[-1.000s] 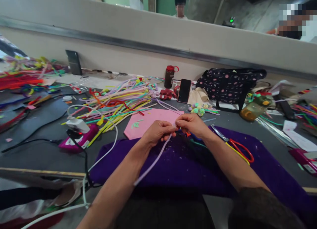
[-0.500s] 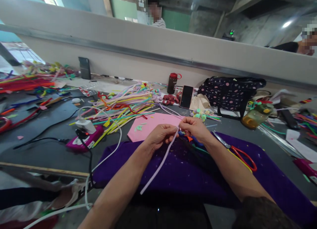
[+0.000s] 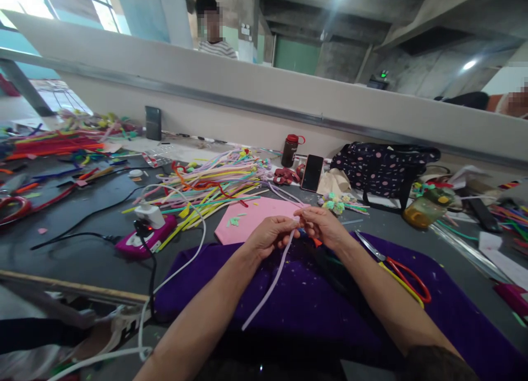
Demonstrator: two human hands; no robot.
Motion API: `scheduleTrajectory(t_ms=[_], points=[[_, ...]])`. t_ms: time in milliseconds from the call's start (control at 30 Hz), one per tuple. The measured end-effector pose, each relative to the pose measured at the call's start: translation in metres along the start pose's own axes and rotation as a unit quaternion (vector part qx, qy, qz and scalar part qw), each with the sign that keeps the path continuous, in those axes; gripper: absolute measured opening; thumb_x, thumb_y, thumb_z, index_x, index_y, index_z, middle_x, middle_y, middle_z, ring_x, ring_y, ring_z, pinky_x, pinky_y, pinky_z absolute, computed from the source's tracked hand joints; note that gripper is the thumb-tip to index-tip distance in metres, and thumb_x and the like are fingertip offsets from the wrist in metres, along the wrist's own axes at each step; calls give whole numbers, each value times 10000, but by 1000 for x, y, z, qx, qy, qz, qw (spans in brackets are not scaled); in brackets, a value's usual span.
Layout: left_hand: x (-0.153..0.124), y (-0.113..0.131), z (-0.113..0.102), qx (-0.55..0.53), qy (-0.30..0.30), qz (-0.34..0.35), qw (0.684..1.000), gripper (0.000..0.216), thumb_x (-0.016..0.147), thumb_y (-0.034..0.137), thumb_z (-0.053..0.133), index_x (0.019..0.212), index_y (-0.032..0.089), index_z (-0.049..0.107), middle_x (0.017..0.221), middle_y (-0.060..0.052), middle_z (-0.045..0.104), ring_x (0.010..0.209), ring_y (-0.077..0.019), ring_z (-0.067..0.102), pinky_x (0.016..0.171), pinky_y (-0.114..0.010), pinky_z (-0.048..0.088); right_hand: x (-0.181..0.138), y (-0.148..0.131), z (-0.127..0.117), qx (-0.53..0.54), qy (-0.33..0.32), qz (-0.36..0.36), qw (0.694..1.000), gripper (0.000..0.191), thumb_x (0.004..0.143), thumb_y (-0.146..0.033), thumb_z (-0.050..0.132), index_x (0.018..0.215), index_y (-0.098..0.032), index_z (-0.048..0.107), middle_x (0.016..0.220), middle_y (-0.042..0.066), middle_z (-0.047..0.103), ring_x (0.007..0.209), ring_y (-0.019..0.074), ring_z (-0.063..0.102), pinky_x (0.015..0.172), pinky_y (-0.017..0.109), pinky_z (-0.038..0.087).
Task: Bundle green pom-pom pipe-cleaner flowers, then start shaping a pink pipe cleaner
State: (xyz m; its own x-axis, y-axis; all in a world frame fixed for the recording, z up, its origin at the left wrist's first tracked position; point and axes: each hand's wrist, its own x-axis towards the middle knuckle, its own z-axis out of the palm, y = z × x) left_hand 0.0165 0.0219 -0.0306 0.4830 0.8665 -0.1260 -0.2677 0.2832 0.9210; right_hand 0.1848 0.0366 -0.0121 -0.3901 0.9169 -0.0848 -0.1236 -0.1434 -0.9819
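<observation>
Between my two hands is a pale lilac pipe cleaner, its long tail hanging down toward me over a purple cloth. My left hand pinches it near its upper end. The fingertips of my right hand are closed together at that same end, touching or very near the left fingertips; the exact grip there is too small to make out. Behind the hands lies a pink sheet with small green scraps. Scissors with red and yellow handles rest beside my right forearm.
A heap of coloured pipe cleaners lies behind the sheet. A magenta power strip with cables sits at left. Toward the partition stand a phone, a dark bottle, a patterned bag and a jar. A person is beyond.
The view has tilted up slightly, so things appear lower. My right hand's fingers have shifted a little at the pipe cleaner's upper end; my left hand keeps its pinch.
</observation>
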Motion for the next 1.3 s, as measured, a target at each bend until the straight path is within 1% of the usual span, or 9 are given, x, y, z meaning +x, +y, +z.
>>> scheduleTrajectory(t_ms=[200, 533, 667, 767, 900, 1000, 1100, 1200, 1300], points=[[0, -1, 1, 9, -3, -1, 1000, 279, 655, 372, 648, 656, 99, 594, 500, 9, 542, 303, -8, 359, 308, -153, 194, 2, 9, 4, 30, -13, -1, 999, 225, 646, -306, 685, 789, -139, 635, 490, -40, 543, 314, 24, 394, 291, 132, 199], [0, -1, 4, -12, 14, 4, 1000, 195, 647, 279, 655, 636, 97, 586, 514, -4, 559, 307, 0, 327, 310, -154, 154, 8, 19, 2, 72, -28, -6, 997, 179, 633, -271, 698, 728, -132, 637, 523, -19, 577, 326, 15, 398, 308, 124, 230], [1, -2, 3, -6, 24, 8, 1000, 198, 633, 276, 665, 612, 95, 588, 507, -9, 558, 304, 2, 320, 311, -156, 152, 7, 18, 4, 49, -13, -9, 999, 200, 624, -280, 700, 730, -128, 625, 529, -23, 568, 341, 19, 411, 318, 125, 250], [3, -3, 2, -6, 29, 23, 999, 228, 639, 312, 663, 599, 99, 592, 482, -1, 537, 313, -9, 344, 314, -158, 183, 6, 16, 7, 16, 22, -24, 999, 225, 645, -322, 678, 747, -135, 607, 554, -28, 561, 364, 30, 439, 318, 127, 258], [5, -1, -2, -40, 77, 72, 994, 245, 629, 346, 675, 697, 119, 618, 557, 4, 559, 397, -33, 439, 352, -150, 274, 4, 17, 14, -56, 53, -47, 996, 290, 722, -432, 573, 778, -147, 577, 688, 2, 598, 397, 50, 488, 300, 143, 254], [6, 0, -3, -67, 97, 88, 989, 262, 593, 321, 707, 734, 118, 618, 517, 34, 504, 387, -22, 398, 351, -143, 265, 1, 21, 20, -100, 35, -29, 994, 277, 701, -425, 591, 756, -157, 542, 656, -15, 590, 383, 54, 482, 301, 151, 247], [5, 0, -2, -79, 84, 77, 990, 270, 593, 315, 707, 733, 105, 612, 449, 61, 420, 353, -11, 329, 340, -143, 224, -1, 24, 25, -113, 5, -24, 993, 235, 679, -375, 609, 715, -165, 511, 612, -32, 580, 379, 55, 472, 317, 158, 233], [4, 0, -1, -76, 77, 77, 991, 262, 599, 323, 701, 713, 110, 599, 459, 59, 423, 358, -12, 334, 341, -143, 213, -3, 23, 27, -114, -2, -23, 993, 184, 678, -323, 588, 683, -163, 497, 606, -25, 587, 375, 53, 458, 326, 165, 209], [4, -1, -1, -50, 103, 82, 990, 238, 593, 313, 701, 675, 125, 581, 466, 54, 448, 363, -18, 356, 345, -148, 225, -5, 20, 27, -129, -16, -21, 991, 141, 676, -281, 564, 668, -161, 490, 602, -23, 581, 379, 52, 459, 336, 162, 210]])
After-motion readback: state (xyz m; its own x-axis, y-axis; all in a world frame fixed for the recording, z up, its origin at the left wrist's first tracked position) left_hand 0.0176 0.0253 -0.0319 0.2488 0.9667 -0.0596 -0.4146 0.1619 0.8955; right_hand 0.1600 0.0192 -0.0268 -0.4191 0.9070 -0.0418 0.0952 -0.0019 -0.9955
